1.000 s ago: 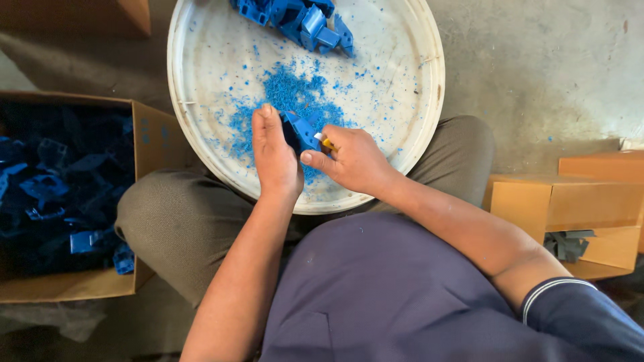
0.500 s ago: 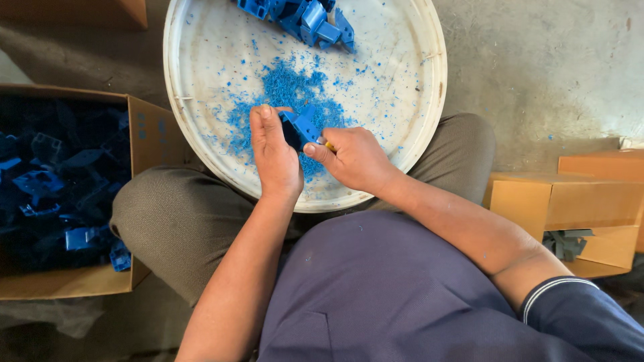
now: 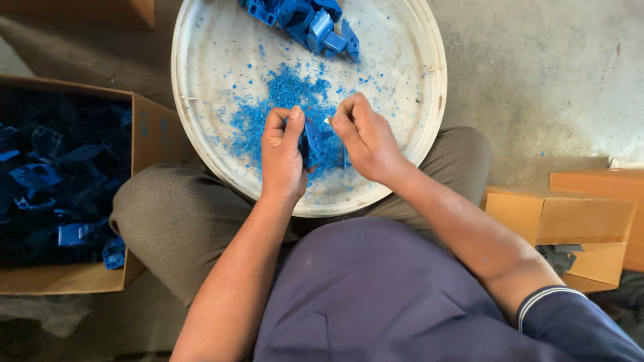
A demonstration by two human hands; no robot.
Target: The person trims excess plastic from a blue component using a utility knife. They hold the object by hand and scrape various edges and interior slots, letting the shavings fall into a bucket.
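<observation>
We hold a small blue plastic part (image 3: 314, 142) between our two hands, over the near half of a round white tray (image 3: 201, 60) that rests on our lap. The part stands roughly on end, its long axis running from the near rim towards the tray's middle, tilted a little to the left; which face is turned up we cannot tell, since fingers cover much of it. Our left hand (image 3: 282, 157) is curled shut on the part, thumb and fingers pinching its left side. Our right hand (image 3: 365, 137) is closed too, fingertips pressed against the part's right edge, and it seems to grip something thin there that is too small to make out. Under and beyond the hands lies a scatter of blue shavings (image 3: 282, 94), thickest at the tray's centre. At the far rim sits a pile of blue parts (image 3: 308, 20), well apart from the hands, with bare tray to its left and right. Left of our knee stands an open cardboard box (image 3: 151, 134) filled with more blue parts, just beside the tray's edge. To the right, on the concrete floor (image 3: 537, 74), are two smaller cardboard boxes (image 3: 557, 218), near our right elbow.
</observation>
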